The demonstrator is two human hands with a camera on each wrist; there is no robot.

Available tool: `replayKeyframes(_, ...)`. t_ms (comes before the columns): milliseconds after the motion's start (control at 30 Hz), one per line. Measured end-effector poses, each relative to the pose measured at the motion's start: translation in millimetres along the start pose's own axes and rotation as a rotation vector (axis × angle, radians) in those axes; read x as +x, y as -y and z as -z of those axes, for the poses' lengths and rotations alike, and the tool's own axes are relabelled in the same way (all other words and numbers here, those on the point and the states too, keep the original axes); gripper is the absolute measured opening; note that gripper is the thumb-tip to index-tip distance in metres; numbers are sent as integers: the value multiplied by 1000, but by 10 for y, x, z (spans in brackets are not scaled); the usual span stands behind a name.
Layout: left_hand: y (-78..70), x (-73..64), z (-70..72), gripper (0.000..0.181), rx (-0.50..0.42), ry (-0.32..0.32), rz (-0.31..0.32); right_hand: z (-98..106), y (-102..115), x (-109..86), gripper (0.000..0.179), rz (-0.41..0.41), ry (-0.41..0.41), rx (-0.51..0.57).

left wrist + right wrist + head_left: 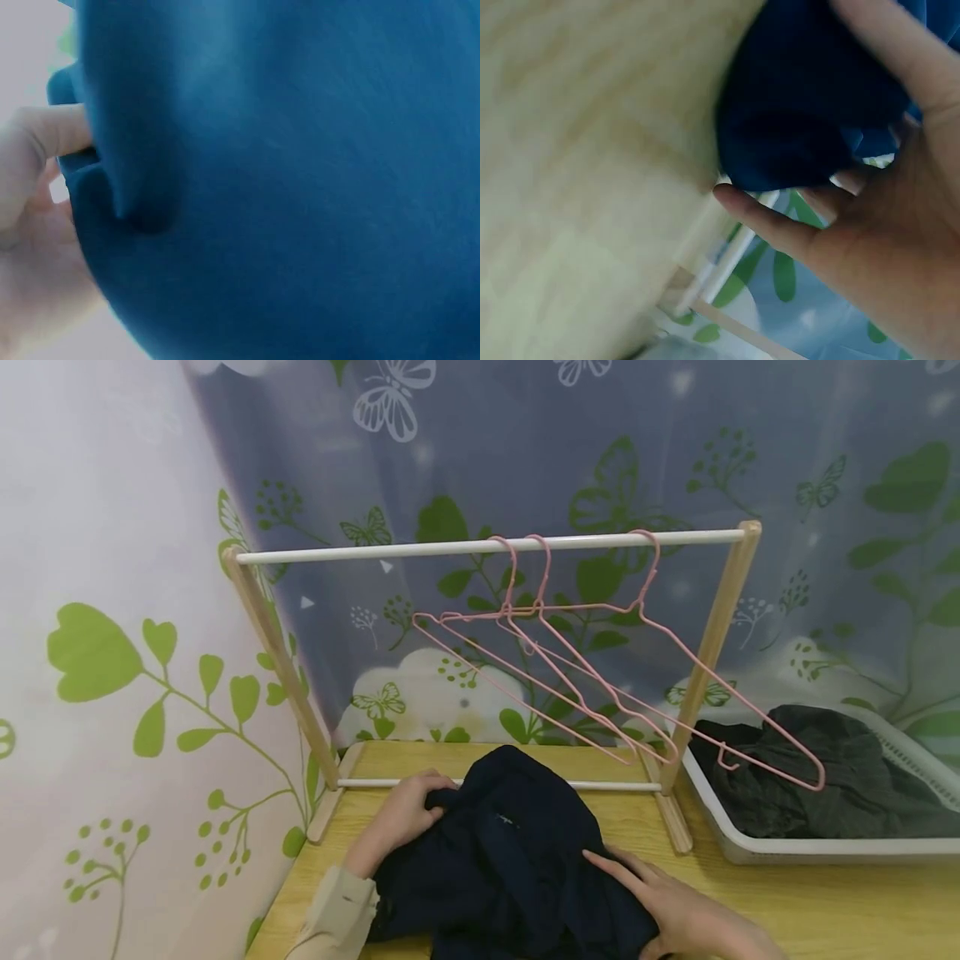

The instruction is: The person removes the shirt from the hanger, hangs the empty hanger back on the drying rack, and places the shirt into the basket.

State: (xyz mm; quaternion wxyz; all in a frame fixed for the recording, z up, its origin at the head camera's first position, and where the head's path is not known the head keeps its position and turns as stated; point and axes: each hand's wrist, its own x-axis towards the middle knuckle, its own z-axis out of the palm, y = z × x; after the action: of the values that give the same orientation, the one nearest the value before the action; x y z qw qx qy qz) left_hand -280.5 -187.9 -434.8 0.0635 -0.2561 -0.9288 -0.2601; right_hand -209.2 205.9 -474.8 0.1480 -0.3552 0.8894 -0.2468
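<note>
A crumpled navy garment (pixel 517 852) with a small light mark on its front lies bunched between both hands in the head view. At its upper left edge, my left hand (pixel 405 814) pinches a fold between thumb and fingers; the left wrist view shows the thumb over the cloth (pixel 285 180). My right hand (pixel 667 897) lies along the garment's right side with fingers spread and fairly straight, touching it. In the right wrist view the cloth (pixel 802 105) sits between the right thumb and the extended fingers. Folds hide the garment's full shape.
Behind the garment stands a wooden rack with a white top rail (pixel 420 551). Several pink hangers (pixel 585 681) hang from the rail, some overlapping. A white basket (pixel 832 846) of dark clothes (pixel 817 768) stands on the wooden table (pixel 720 893) at right. A patterned curtain (pixel 300 443) backs the scene.
</note>
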Motion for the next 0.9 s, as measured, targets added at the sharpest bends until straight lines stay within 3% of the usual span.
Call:
replayKeyframes(100, -199, -141, 69, 30, -26, 71, -90, -27, -52, 38, 112, -8, -35, -36)
replayKeyframes(200, -339, -346, 28, 30, -113, 198, -121, -60, -93, 79, 107, 20, -94, -126)
replayKeyframes(333, -458, -611, -192, 62, -165, 399, -84, -91, -106, 134, 107, 59, -184, -157)
replayKeyframes(433, -524, -737, -389, 90, -40, 491, -36, -98, -78, 189, 112, 72, -236, -82)
replayKeyframes(500, -558, -759, -490, 101, 84, 501, -5, -90, -48, 243, 118, 77, -266, -48)
replayKeyframes(567, -575, -735, -552, 103, 191, 480, 18, -87, -17, 320, 123, 101, -307, -87)
replayKeyframes(767, -595, -598, -594, 107, 343, 424, 34, -88, 52, 625, 130, 161, -380, -449)
replayKeyframes(900, -606, -556, -601, 120, 412, 418, 37, -83, 109, 834, 123, 240, -360, -553)
